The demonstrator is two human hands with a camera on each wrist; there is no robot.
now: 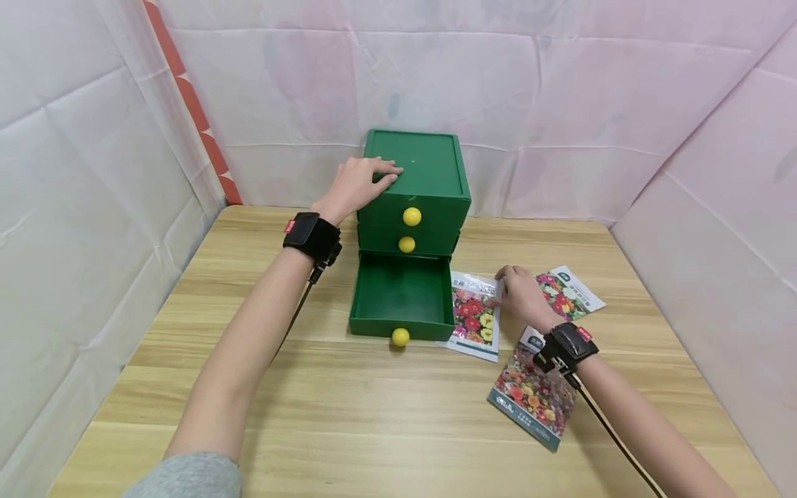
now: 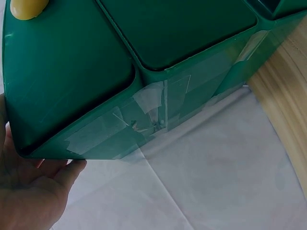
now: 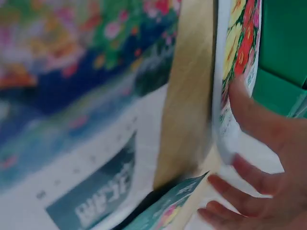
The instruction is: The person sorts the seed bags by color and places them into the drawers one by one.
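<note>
Seed packet (image 1: 476, 315), lying flat on the table (image 1: 349, 415) just right of the open bottom drawer (image 1: 401, 297), touched by the right hand's (image 1: 521, 297) relaxed fingers; left hand (image 1: 358, 181) rests flat on the green cabinet (image 1: 429, 166); the flat packet may slide away rather than lift.

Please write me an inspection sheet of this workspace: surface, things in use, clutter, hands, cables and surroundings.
Surface: wooden table, light grain.
Things in use: green drawer cabinet with yellow knobs; bottom drawer pulled open, looks empty. Three flower seed packets: one beside the drawer, one behind, one nearer the person.
Clutter: nothing seen.
Hands: left hand rests on the cabinet top; right hand touches the packet beside the drawer.
Cables: a black cable hangs from the left wristband, another from the right.
Surroundings: white padded sheets wall the table.
</note>
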